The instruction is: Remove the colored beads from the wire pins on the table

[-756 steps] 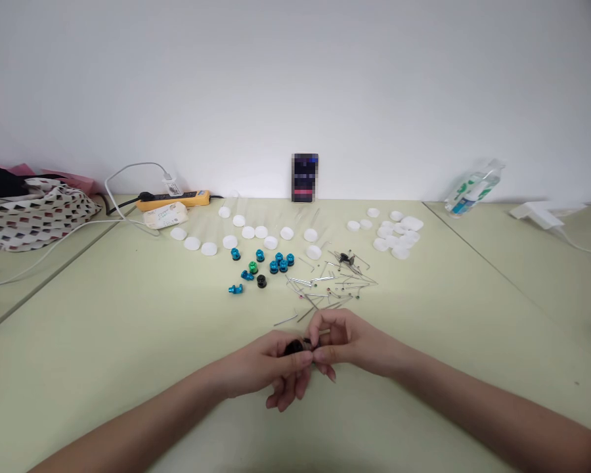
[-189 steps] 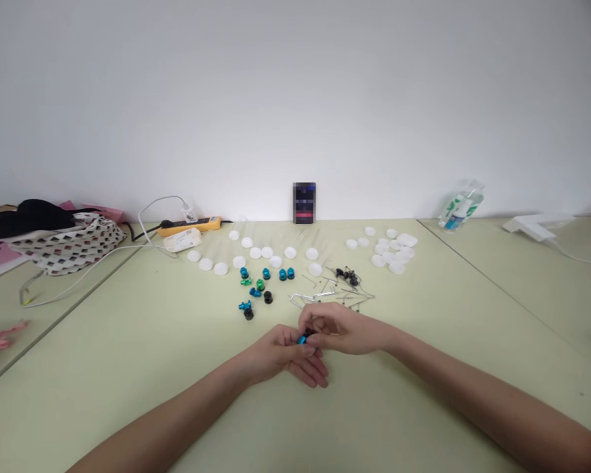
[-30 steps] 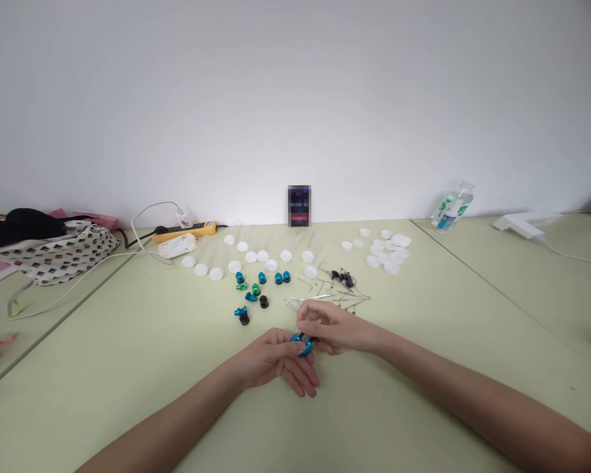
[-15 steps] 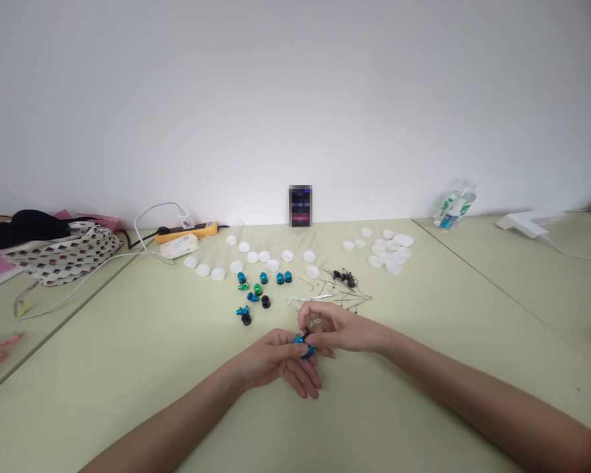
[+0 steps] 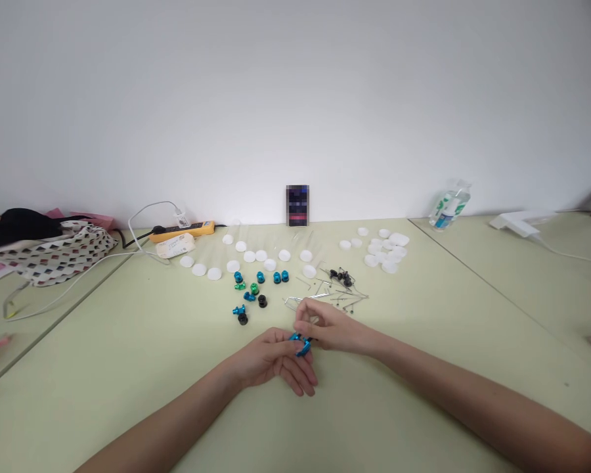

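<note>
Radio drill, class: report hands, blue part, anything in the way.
Left hand holding blue part. Right hand at it, grip unclear. Metal rods just beyond right hand.

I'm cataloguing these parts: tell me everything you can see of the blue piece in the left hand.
The blue piece is small and glossy, like coloured metal, with dark patches toward the right hand. It is pinched by the left hand, whose thumb covers part of it. The right hand's fingers are right beside it; whether they touch it, and its exact shape, cannot be made out.
</note>
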Tool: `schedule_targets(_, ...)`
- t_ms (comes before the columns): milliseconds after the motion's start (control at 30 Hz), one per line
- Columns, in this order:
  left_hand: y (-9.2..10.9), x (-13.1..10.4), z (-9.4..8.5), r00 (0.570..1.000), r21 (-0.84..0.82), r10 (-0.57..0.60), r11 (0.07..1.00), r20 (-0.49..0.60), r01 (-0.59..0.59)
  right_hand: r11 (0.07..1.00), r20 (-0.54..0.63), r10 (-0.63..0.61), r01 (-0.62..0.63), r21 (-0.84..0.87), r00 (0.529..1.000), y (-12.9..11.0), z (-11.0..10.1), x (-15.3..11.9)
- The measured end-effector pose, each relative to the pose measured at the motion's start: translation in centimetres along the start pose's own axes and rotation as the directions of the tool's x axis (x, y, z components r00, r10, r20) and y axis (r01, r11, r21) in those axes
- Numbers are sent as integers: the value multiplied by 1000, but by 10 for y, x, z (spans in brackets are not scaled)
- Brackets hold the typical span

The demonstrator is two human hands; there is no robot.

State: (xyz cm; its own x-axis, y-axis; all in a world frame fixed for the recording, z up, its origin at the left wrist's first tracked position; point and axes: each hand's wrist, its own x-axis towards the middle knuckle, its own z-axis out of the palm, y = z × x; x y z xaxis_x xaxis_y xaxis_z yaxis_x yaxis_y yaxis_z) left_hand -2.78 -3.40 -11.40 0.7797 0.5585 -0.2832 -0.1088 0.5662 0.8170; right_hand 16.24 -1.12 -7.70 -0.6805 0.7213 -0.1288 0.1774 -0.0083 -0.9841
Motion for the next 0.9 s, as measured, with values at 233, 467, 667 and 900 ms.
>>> schedule_targets(233,1,1,0,1000,-3,7,1000,1,-7,997,80,-32,27,68,996,-1,-2,-2)
schedule_targets(467,1,0,1,1000,1,1,1000,-13,-1,1000,93,-5,6,-9,996,0,-1,-1)
schedule_targets(667,1,1,0,1000,-5,-5,1000,-10,5,1000,55,4,-4,8,998,3,-1,1)
schedule_targets(900,1,1,0,1000,-5,-15,1000,7,15,995,148,-58,45,89,987,-2,-4,-1)
